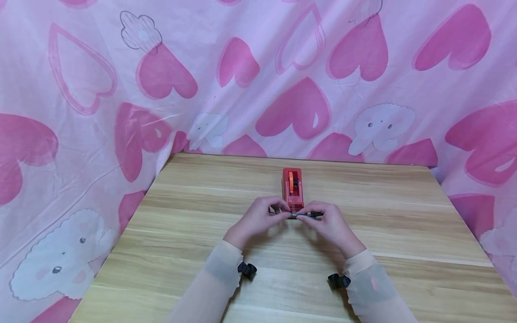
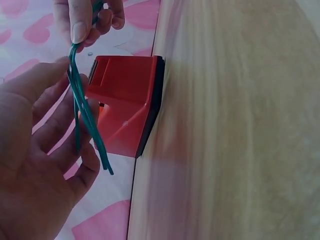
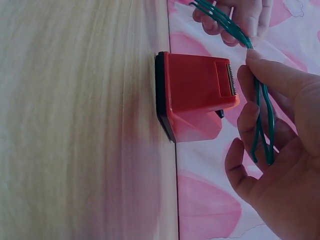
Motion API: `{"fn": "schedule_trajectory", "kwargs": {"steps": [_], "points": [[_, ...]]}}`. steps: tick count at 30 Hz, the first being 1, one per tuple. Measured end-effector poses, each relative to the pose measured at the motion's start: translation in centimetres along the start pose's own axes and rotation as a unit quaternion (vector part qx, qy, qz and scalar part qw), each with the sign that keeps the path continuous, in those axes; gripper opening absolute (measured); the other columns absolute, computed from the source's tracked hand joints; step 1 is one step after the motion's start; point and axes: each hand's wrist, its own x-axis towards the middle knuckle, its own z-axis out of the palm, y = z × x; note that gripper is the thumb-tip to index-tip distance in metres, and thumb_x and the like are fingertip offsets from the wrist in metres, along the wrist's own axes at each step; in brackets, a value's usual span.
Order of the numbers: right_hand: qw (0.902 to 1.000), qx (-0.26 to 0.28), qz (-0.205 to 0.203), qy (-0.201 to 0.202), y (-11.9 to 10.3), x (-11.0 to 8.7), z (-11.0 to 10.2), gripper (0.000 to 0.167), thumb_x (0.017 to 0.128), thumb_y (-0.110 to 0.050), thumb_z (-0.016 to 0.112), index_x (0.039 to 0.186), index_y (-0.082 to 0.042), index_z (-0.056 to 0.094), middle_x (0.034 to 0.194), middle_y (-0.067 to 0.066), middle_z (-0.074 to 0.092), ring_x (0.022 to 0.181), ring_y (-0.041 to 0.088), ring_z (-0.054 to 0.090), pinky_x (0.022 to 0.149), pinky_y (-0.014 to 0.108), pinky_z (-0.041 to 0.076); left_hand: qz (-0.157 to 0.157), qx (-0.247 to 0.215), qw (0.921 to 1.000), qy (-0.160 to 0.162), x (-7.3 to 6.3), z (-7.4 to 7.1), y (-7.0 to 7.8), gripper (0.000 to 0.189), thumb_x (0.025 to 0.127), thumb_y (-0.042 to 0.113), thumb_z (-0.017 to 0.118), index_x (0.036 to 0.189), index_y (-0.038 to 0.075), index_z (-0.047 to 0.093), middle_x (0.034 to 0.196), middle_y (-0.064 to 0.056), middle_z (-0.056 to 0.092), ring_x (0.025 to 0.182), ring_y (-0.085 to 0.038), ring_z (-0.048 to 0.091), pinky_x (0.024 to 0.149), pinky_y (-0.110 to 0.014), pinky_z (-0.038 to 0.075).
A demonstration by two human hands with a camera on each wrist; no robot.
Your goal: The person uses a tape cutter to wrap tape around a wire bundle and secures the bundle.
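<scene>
A small bundle of thin green wire-like strands (image 2: 86, 112) is held level in front of the red tape dispenser (image 1: 287, 172). My left hand (image 1: 260, 218) pinches the bundle near its middle between thumb and fingertips. Close beside it, my right hand (image 1: 329, 224) pinches the same strands from the other side. In the right wrist view the loose ends of the green strands (image 3: 264, 122) hang across the right palm. An orange wheel (image 1: 291, 181) sits inside the dispenser, whose serrated cutting edge (image 3: 231, 80) faces the hands.
The wood-grain table (image 1: 194, 224) extends around the hands. A pink curtain with hearts (image 1: 238, 63) hangs behind and at both sides. Small black cameras are strapped at the left wrist (image 1: 247, 270) and the right wrist (image 1: 339, 281).
</scene>
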Motion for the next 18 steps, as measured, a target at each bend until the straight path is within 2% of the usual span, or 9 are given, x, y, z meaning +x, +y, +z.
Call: {"fn": "schedule_trajectory", "kwargs": {"steps": [6,9,18], "points": [[0.9991,-0.026,-0.027,0.019,-0.2,-0.1,0.1,0.009,0.091,-0.024,0.081,0.095,-0.032,0.081,0.099,-0.014,0.075,0.098,0.009,0.070,0.089,0.032,0.055,-0.051,-0.022,0.9978,-0.035,0.1,-0.3,-0.5,0.016,0.104,0.033,0.063,0.106,0.025,0.076,0.098,0.010,0.072,0.089,-0.014,0.067,0.081,-0.031,0.054],[0.9982,-0.039,-0.035,0.029,-0.3,-0.1,0.2,0.009,0.090,-0.024,0.082,0.094,-0.031,0.081,0.100,-0.014,0.075,0.099,0.009,0.070,0.091,0.034,0.056,-0.063,-0.030,0.9962,-0.053,0.2,-0.4,-0.8,0.021,0.106,0.034,0.060,0.106,0.022,0.077,0.098,0.007,0.072,0.088,-0.016,0.064,0.080,-0.032,0.052],[0.9977,-0.042,-0.035,0.041,-0.3,-0.2,0.2,0.012,0.089,-0.021,0.083,0.094,-0.032,0.081,0.101,-0.014,0.074,0.103,0.010,0.068,0.096,0.044,0.054,-0.066,-0.040,0.9947,-0.069,0.1,-0.5,-1.1,0.017,0.104,0.034,0.062,0.107,0.026,0.076,0.101,0.008,0.070,0.091,-0.013,0.059,0.082,-0.032,0.049]]}}
